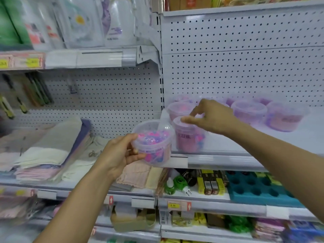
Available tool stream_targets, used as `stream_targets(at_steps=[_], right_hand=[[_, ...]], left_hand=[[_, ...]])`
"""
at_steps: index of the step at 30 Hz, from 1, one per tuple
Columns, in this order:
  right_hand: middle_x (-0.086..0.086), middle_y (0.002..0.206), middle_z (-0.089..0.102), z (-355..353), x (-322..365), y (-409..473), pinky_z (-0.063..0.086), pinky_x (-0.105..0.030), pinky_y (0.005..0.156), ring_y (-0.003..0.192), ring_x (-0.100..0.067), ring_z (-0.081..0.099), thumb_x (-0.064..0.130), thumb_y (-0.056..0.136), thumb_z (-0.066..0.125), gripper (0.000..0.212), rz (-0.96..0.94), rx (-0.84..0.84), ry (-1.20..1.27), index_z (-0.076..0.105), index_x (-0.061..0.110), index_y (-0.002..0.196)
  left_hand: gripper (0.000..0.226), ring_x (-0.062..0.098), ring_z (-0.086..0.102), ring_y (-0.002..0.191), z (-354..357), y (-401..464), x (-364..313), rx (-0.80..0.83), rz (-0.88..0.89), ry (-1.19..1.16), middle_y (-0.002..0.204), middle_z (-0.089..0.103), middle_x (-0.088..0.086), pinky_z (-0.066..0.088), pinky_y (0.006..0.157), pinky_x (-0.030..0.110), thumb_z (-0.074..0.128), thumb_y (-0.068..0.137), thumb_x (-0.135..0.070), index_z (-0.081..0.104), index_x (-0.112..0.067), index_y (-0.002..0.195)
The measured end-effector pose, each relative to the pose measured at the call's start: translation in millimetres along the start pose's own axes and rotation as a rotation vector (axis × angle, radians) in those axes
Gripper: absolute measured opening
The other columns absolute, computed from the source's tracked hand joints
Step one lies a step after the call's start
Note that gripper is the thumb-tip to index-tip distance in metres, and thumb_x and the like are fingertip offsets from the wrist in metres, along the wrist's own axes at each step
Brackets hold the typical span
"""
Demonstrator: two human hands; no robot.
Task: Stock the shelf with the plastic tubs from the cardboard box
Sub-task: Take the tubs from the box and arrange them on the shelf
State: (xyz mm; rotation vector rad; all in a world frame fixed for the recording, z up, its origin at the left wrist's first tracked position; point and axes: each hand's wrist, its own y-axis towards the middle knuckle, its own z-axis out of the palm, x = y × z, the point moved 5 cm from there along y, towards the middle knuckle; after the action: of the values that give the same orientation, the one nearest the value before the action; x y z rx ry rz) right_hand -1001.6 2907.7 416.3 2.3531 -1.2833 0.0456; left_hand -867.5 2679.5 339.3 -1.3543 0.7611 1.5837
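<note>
Left hand [121, 153] gripping one tub [152, 142], right hand [210, 116] pinching another's lid [185, 120], perhaps six shelved.

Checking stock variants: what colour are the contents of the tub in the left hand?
Pink, blue and purple, in the head view: tub, left hand.

Definitely a shop aisle: white pegboard-backed shelving [242, 50] with price tags [178, 205] clipped along the shelf edges, folded towels [45, 151] stacked at 9 o'clock, packaged goods [210, 183] down around 5 o'clock.
</note>
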Motion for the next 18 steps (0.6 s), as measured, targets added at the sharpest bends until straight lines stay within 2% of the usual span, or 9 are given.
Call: stream_targets(at_steps=[3,5,7,15,18], right_hand=[[0.012,0.102,0.061,7,7,-12,0.041,-0.032,0.073,0.108,-0.013,0.054,0.074,0.065,0.063,0.058,-0.057,0.14,-0.122,0.068,0.038,0.11],[0.011,0.119,0.061,9,7,-13,0.045,-0.034,0.083,0.116,-0.015,0.051,0.068,0.069,0.067,0.06,-0.071,0.176,-0.101,0.064,0.036,0.12],[0.009,0.127,0.06,11,5,-10,0.045,-0.034,0.088,0.12,-0.017,0.05,0.061,0.074,0.068,0.055,-0.082,0.188,-0.073,0.062,0.036,0.123],[0.007,0.13,0.058,29,-8,-7,0.047,-0.038,0.085,0.119,-0.018,0.048,0.048,0.083,0.066,0.044,-0.08,0.168,-0.086,0.055,0.045,0.126],[0.007,0.139,0.049,30,-7,-12,0.044,-0.038,0.086,0.123,-0.02,0.043,0.046,0.088,0.06,0.047,-0.104,0.165,-0.182,0.049,0.043,0.134]], left_hand=[[0.015,0.015,0.053,0.049,-2,4,-2,-0.018,0.003,-0.024,0.053,0.046,0.006,0.057,0.052,0.027,0.059,0.092,-0.016,0.063,-0.001,0.088],[0.014,0.014,0.052,0.047,-5,5,-3,-0.037,-0.002,-0.045,0.053,0.046,0.007,0.057,0.052,0.028,0.06,0.091,-0.015,0.061,-0.001,0.088],[0.013,0.013,0.052,0.044,-6,6,-3,-0.051,-0.008,-0.066,0.052,0.046,0.006,0.058,0.052,0.029,0.06,0.091,-0.014,0.06,-0.002,0.086],[0.012,0.011,0.048,0.046,3,0,-7,-0.059,-0.024,-0.135,0.06,0.044,0.006,0.058,0.05,0.029,0.062,0.091,-0.012,0.059,-0.001,0.087],[0.013,0.014,0.047,0.053,7,1,-7,-0.029,-0.029,-0.111,0.06,0.043,0.006,0.056,0.048,0.026,0.06,0.092,-0.014,0.06,-0.001,0.091]])
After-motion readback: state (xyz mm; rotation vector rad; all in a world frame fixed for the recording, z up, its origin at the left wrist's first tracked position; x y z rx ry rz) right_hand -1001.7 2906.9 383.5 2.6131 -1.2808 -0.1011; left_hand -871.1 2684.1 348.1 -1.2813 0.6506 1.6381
